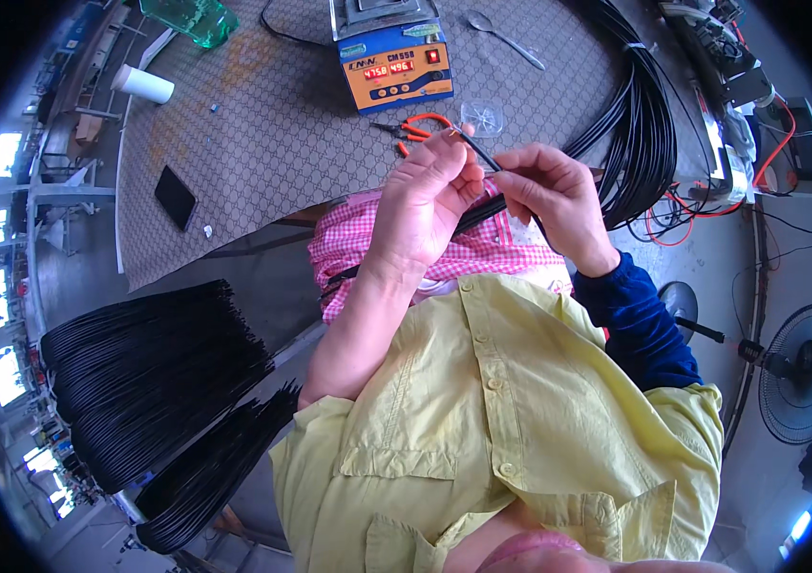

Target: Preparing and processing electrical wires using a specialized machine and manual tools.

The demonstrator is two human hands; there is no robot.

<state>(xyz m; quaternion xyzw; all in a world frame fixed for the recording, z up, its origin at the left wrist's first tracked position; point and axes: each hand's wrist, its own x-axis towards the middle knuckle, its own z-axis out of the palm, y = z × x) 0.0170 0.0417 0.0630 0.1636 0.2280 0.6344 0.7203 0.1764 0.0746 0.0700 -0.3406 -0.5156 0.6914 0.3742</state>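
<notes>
Both hands are raised at the near edge of the table, working on one thin black cable (479, 151). Its end lies at the fingertips of my left hand (425, 196), which are closed in a pinch around it. A little further down the cable, my right hand (558, 196) grips it between thumb and forefinger. Pale strands or a small tip seem to show at the cable's end, too small to make out. Just beyond my left fingers, orange-handled pliers (427, 120) lie on the table beside a small clear plastic box (482, 117) with tiny pieces inside.
An orange and blue heating unit with a red display (396, 76) stands beyond the pliers. A spoon (511, 43), phone (176, 198), white cup (143, 84) and green bottle (194, 21) lie about. Black cable bundles hang right (640, 134) and left (153, 372). A fan (805, 372) stands right.
</notes>
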